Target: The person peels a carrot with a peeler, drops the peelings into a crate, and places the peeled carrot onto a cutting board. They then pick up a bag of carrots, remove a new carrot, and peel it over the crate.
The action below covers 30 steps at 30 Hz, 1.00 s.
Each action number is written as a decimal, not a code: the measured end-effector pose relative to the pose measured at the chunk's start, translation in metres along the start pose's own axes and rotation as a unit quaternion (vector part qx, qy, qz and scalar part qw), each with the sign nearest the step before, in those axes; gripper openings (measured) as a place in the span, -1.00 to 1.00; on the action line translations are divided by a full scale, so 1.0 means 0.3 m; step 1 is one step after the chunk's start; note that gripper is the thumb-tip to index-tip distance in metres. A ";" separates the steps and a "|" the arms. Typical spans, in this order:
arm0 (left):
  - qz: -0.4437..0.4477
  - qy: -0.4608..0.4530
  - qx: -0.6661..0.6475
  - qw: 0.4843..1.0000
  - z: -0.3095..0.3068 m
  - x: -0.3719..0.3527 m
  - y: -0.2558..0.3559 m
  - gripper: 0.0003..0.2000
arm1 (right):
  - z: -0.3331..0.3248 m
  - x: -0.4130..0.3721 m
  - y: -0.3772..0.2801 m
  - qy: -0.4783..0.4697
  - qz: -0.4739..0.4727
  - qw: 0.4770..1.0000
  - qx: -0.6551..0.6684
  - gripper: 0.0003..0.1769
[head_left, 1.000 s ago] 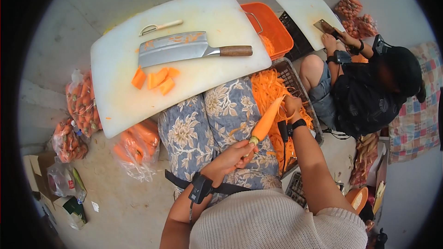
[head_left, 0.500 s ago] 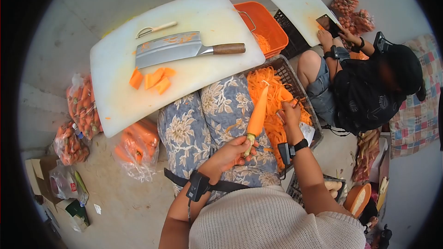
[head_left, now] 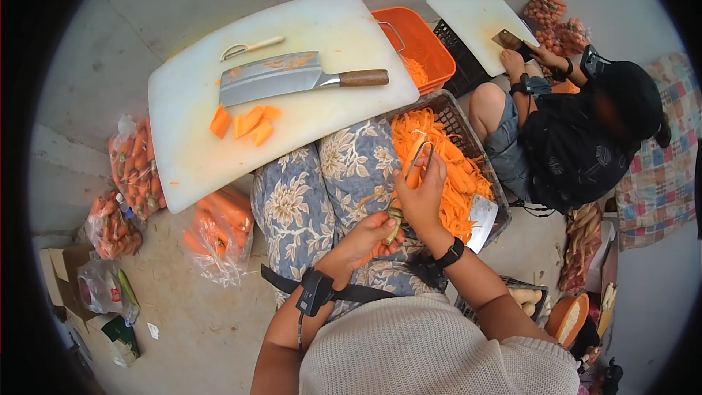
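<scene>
My left hand (head_left: 369, 240) grips a carrot by its green stem end (head_left: 395, 225) above my lap; the rest of that carrot is mostly hidden behind my right hand. My right hand (head_left: 424, 197) is closed round a peeler (head_left: 420, 155), whose metal loop sticks up past the fingers. Just beyond lies a dark crate (head_left: 499, 175) with orange peelings (head_left: 455, 194) and a blade-like metal piece (head_left: 480, 224). On the large white board (head_left: 314, 25) rest a cleaver (head_left: 278, 77), another peeler (head_left: 252, 47) and several carrot pieces (head_left: 252, 123).
A co-worker (head_left: 585, 132) sits at the right, holding a cleaver (head_left: 506, 39) over a smaller white board (head_left: 468, 18). An orange tub (head_left: 417, 29) stands between the boards. Bags of carrots (head_left: 137, 164) lie at the left, another bag (head_left: 218, 230) below the large board.
My right hand has moved left from over the crate to the carrot, with the peeler now showing above it. The carrot's body has become mostly hidden. The co-worker's cleaver has shifted slightly.
</scene>
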<state>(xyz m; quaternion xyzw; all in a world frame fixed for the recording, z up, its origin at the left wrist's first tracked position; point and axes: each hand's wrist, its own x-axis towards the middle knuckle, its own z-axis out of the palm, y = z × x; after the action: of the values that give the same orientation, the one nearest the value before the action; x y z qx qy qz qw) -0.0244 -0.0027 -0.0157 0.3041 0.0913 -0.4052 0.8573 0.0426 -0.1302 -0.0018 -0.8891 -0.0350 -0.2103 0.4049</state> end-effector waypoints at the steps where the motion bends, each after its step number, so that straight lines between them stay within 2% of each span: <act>1: -0.003 0.009 0.013 1.000 -0.001 -0.001 0.001 -0.77 | 0.006 0.002 0.009 -0.003 -0.002 1.000 -0.001 -0.57; 4: -0.008 0.018 0.032 0.999 -0.004 0.001 -0.001 -0.77 | 0.024 0.006 0.049 -0.022 0.004 1.000 -0.020 -0.57; 6: -0.011 0.013 0.042 0.999 -0.004 0.010 -0.003 -0.77 | 0.032 0.017 0.075 -0.037 0.074 0.996 0.033 -0.57; 12: -0.019 0.024 0.069 0.997 -0.005 0.027 -0.004 -0.76 | 0.051 0.037 0.116 -0.031 0.107 0.993 0.050 -0.62; 18: -0.004 0.011 0.066 0.998 -0.009 0.038 -0.003 -0.76 | 0.043 0.061 0.117 -0.071 0.106 0.992 0.003 -0.71; 25: 0.001 0.005 0.063 0.998 0.002 0.037 0.010 -0.77 | 0.037 0.078 0.101 -0.079 0.142 0.987 -0.001 -0.68; 27: -0.005 0.007 0.069 0.998 0.009 0.035 0.015 -0.78 | 0.030 0.085 0.105 -0.109 0.107 0.986 -0.062 -0.76; 30: -0.009 0.012 0.071 0.997 0.014 0.033 0.020 -0.79 | 0.034 0.088 0.106 -0.090 0.100 0.990 -0.051 -0.75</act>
<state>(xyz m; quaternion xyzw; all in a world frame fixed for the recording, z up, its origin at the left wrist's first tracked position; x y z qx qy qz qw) -0.0136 -0.0086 -0.0135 0.3679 0.0759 -0.4150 0.8287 0.0775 -0.1469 -0.0195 -0.9231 0.0285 -0.0896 0.3730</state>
